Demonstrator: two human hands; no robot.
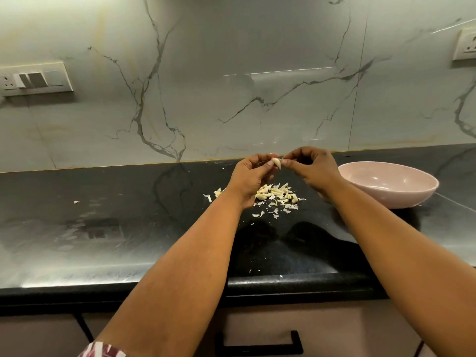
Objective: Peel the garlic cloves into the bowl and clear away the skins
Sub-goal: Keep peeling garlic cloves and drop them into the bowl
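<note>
My left hand (251, 180) holds a pale garlic clove (276, 162) between thumb and fingertips, raised above the black counter. My right hand (313, 168) pinches the clove's right end, fingers curled on it. Beneath both hands lies a heap of garlic cloves and papery skins (277, 197) on the counter. A pale pink bowl (391, 197) stands to the right of the heap, close to my right wrist; the part of its inside that I see looks empty.
The black stone counter (128, 228) runs left to right, with a marble backsplash behind it. A small pink scrap (76, 202) lies far left. Wall sockets sit at the left (33, 79) and upper right (466, 45). A drawer handle (257, 343) is below the counter edge.
</note>
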